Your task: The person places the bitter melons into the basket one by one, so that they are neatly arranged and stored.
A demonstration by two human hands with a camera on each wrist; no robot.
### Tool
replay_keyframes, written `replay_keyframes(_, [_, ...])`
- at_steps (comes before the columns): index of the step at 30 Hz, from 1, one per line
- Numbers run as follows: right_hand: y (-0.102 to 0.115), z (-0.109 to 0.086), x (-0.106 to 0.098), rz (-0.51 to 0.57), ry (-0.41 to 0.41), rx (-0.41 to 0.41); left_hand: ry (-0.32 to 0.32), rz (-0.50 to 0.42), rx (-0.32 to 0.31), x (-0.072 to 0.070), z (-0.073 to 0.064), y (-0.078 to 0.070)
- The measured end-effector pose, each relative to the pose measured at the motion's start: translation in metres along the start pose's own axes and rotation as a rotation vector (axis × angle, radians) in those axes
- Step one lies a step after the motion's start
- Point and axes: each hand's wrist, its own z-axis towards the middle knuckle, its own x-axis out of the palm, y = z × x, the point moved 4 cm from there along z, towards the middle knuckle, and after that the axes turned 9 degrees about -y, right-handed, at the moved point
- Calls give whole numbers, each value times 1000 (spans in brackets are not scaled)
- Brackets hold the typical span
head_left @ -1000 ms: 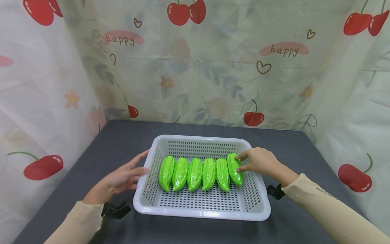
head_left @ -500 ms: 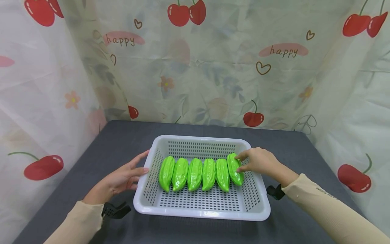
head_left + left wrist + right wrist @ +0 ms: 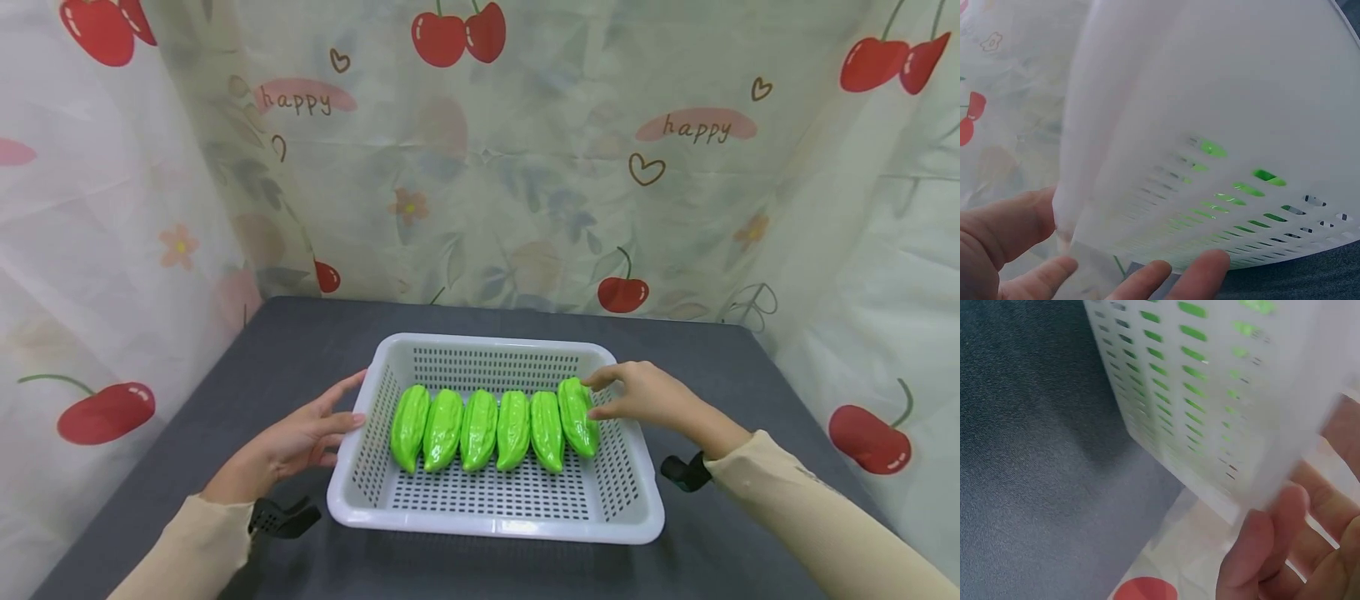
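Note:
A white perforated plastic basket (image 3: 491, 527) stands on the table. Glossy, ridged green pieces that look like bitter melons lie side by side in a row inside it. My left hand (image 3: 300, 437) is at the basket's left side, its thumb and fingertips resting against the rim and outer wall; the left wrist view has the fingers (image 3: 1200, 275) low along that wall. Over the right rim hovers my right hand (image 3: 656, 398), thumb and forefinger spread apart beside the rightmost bitter melon (image 3: 577, 418). From the right wrist, its fingers (image 3: 1250, 550) show beyond the basket's edge.
The dark grey table (image 3: 697, 358) extends around the basket. A patterned curtain (image 3: 480, 167) with cherries closes off the back and both sides. Each wrist wears a black camera band, such as the left one (image 3: 283, 518).
My right hand has drawn slightly to the right, its fingertips parting from the rightmost bitter melon. The left hand, the basket and the row inside stay as they were.

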Motion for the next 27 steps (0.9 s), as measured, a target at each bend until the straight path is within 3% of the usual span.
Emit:
replay_keyframes(7, [-1, -12, -16, 57, 0, -34, -84, 130, -19, -3, -4, -3])
replay_keyframes(15, [7, -30, -41, 177, 15, -60, -125, 338, 13, -12, -16, -26])
replay_keyframes(22, [21, -47, -61, 222, -68, -104, -156, 519, 115, -11, -36, -57])
replay_keyframes(27, [35, -60, -69, 243, -135, -132, -244, 716, 210, 4, -53, -80])
